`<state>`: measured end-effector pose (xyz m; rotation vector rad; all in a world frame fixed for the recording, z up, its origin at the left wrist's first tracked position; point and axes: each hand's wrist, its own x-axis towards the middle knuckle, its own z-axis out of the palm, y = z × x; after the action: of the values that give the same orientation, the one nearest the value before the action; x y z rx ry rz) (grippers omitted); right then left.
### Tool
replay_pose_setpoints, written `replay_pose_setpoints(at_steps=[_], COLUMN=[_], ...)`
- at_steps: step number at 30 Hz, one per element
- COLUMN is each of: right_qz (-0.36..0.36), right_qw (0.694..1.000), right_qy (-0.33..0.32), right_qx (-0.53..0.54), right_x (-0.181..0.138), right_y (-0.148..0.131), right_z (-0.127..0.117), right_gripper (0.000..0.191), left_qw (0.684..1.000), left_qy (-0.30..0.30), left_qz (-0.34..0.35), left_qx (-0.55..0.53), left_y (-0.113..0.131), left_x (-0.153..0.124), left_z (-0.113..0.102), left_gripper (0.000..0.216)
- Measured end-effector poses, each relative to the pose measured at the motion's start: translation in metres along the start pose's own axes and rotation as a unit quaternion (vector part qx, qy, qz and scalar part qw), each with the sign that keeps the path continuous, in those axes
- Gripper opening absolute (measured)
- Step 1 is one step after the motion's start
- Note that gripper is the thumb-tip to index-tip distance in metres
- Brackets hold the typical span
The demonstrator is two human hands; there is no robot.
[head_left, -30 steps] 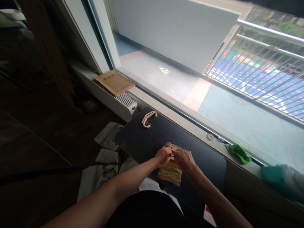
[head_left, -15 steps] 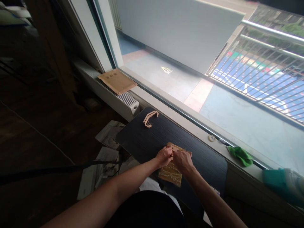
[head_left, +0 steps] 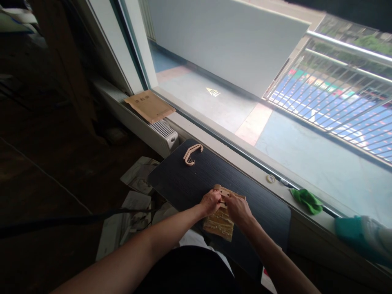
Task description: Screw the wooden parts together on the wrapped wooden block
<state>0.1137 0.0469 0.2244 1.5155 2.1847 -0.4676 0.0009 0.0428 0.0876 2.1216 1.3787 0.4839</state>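
Both hands meet over the dark table [head_left: 171,179], at a flat light-wood strip with small dark holes [head_left: 225,190]. My left hand [head_left: 211,202] is closed on the strip's left part, fingers curled. Close beside it, my right hand [head_left: 237,207] is also closed, pinching at the strip's right part; its fingertips are partly hidden. Below the strip hangs a gold-brown piece of wrinkled fabric [head_left: 219,225] with pale bead-like dots, partly covered by my hands. A curved light-wood piece [head_left: 187,154] with small dark bits at its lower end lies near the table's far left corner.
Along the window sill lie a roll of tape [head_left: 270,179], a green cloth [head_left: 306,201] and a teal container [head_left: 352,234]. A brown envelope [head_left: 150,105] rests on the white radiator [head_left: 170,141]. Pale papers or boxes [head_left: 139,173] are left of the table.
The view has shifted slightly. My right hand's fingers have moved a little, and the strip's holes show more plainly between my hands. Both hands stay at the strip.
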Motion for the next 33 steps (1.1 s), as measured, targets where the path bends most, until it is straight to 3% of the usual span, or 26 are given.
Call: replay_pose_setpoints(at_steps=[3, 9, 16, 22, 29, 33], right_qz=[-0.013, 0.080, -0.036, 0.059, -0.035, 0.039], right_qw=[1.000, 0.997, 0.999, 0.998, 0.998, 0.999], right_qy=[0.003, -0.019, -0.006, -0.004, -0.002, -0.019], right_qx=[-0.017, -0.011, -0.031, -0.011, -0.043, -0.019], right_x=[0.005, 0.012, 0.006, 0.009, 0.005, 0.003], right_y=[-0.005, -0.004, -0.001, -0.002, 0.004, 0.009], right_z=[0.002, -0.001, -0.011, -0.002, -0.011, -0.004], right_gripper=[0.029, 0.025, 0.029, 0.030, 0.026, 0.025], left_qw=[1.000, 1.000, 1.000, 1.000, 1.000, 1.000], left_qy=[-0.001, -0.002, -0.004, -0.005, 0.000, -0.004], left_qz=[0.006, 0.008, 0.015, 0.019, 0.017, 0.008], left_qx=[-0.002, -0.006, 0.007, -0.008, -0.010, -0.019], left_y=[-0.001, -0.001, 0.000, 0.001, 0.002, 0.001], left_x=[0.000, 0.000, 0.000, 0.001, 0.000, 0.000], left_z=[0.000, 0.000, -0.001, -0.004, -0.005, -0.006], left_gripper=[0.009, 0.012, 0.008, 0.013, 0.012, 0.012])
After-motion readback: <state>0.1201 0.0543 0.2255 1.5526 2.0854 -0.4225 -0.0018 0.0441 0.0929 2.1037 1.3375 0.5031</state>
